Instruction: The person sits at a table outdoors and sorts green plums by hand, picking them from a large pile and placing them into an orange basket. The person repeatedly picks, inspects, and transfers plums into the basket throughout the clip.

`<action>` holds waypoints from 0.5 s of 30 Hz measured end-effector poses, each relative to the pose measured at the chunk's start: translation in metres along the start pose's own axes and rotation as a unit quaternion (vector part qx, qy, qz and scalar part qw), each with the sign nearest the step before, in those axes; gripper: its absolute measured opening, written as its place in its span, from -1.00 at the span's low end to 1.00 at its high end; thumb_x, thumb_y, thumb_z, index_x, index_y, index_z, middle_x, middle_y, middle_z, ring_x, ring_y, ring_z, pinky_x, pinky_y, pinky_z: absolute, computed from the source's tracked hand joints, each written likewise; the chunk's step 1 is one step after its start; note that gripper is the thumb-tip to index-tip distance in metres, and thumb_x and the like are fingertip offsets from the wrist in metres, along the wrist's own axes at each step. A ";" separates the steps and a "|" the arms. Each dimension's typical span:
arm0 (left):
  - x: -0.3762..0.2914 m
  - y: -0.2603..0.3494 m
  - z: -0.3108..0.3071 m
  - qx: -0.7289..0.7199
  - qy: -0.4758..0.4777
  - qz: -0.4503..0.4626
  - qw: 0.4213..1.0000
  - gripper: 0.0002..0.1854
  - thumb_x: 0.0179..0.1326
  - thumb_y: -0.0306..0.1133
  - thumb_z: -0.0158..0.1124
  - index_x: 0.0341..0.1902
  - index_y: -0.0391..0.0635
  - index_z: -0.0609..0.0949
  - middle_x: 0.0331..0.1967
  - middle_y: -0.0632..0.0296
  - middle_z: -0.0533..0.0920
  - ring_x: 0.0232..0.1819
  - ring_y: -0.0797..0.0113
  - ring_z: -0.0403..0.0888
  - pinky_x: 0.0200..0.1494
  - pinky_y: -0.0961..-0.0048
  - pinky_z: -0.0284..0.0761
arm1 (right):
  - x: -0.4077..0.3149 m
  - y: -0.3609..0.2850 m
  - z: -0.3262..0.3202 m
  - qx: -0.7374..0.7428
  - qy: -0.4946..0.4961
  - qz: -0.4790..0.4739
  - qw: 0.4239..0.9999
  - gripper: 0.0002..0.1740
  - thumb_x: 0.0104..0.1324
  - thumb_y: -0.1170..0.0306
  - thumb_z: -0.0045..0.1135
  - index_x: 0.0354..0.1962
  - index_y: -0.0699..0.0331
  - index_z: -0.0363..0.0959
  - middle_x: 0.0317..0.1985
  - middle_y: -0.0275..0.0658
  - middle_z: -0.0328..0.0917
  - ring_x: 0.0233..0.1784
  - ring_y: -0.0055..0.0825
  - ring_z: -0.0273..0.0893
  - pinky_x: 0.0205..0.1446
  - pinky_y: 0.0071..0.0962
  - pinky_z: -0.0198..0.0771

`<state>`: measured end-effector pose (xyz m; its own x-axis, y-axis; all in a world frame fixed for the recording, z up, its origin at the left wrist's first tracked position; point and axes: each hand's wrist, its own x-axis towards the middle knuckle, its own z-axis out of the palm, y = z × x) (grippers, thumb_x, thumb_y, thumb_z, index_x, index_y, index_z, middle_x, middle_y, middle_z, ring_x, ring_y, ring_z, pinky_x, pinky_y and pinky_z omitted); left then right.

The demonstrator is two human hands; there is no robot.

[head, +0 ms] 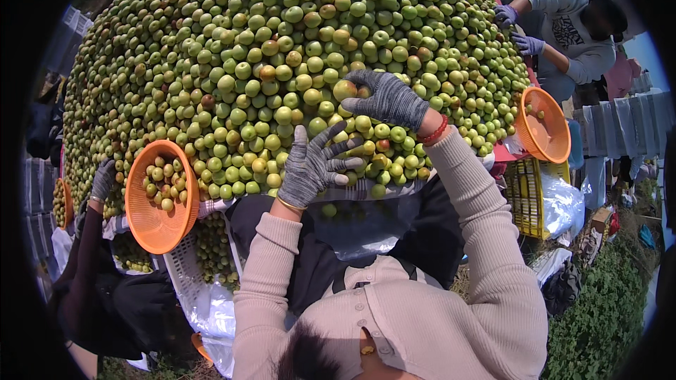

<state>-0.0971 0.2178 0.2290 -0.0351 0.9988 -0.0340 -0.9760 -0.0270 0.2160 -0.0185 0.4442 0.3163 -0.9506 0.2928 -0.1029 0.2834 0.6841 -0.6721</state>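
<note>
A large heap of small green, partly reddish fruits [253, 68] spreads before me. My right hand [388, 99], in a grey knit glove, is closed around fruits over the near part of the heap; a yellow-red fruit [345, 90] shows between its fingers. My left hand [317, 163], gloved alike, is spread with its fingers apart at the heap's near edge, below and to the left of my right hand. No fruit shows in it; its palm side is hidden. Beneath it, a few fruits lie by a plastic-lined opening [364, 227] between my legs.
An orange basket [137, 221] with fruits stands at left, another [554, 142] at right. A white crate [185, 269] and a yellow crate [523, 195] hold plastic liners. A person's gloved hand [103, 179] is at far left; a co-worker [570, 37] sits at upper right.
</note>
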 end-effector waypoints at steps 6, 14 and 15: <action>-0.002 0.007 0.008 -0.117 -0.038 0.002 0.992 -0.38 0.45 -0.03 -0.12 0.40 -0.23 0.24 0.25 -0.14 0.40 -0.05 0.09 0.59 -0.61 0.56 0.49 | 0.011 -0.006 0.011 0.020 0.147 -0.149 0.978 -0.37 0.22 0.04 0.23 0.18 0.11 0.37 0.06 -0.10 0.48 0.16 -0.19 0.48 0.25 -0.22 0.39; -0.020 0.040 0.008 -0.112 -0.014 0.251 0.961 -0.51 0.41 -0.21 -0.01 0.30 -0.23 0.41 0.31 -0.12 0.37 0.12 0.08 0.50 -0.37 0.52 0.54 | 0.119 0.128 -0.055 -0.135 0.290 0.219 0.922 -0.34 0.18 0.21 0.20 0.22 0.24 0.32 0.22 0.11 0.34 0.36 0.02 0.22 0.43 -0.20 0.18; -0.029 0.052 0.009 -0.104 -0.001 0.314 0.944 -0.54 0.41 -0.23 -0.01 0.28 -0.23 0.44 0.29 -0.11 0.40 0.14 0.09 0.49 -0.34 0.51 0.55 | 0.119 0.131 -0.057 -0.166 0.284 0.209 0.921 -0.34 0.17 0.20 0.22 0.21 0.24 0.33 0.22 0.07 0.35 0.34 -0.01 0.26 0.41 -0.21 0.21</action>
<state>-0.1450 0.1882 0.2501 -0.6202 0.7834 0.0396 -0.7841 -0.6206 -0.0033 -0.0875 0.6071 0.2579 -0.5571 0.8144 0.1626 0.7220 0.5717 -0.3898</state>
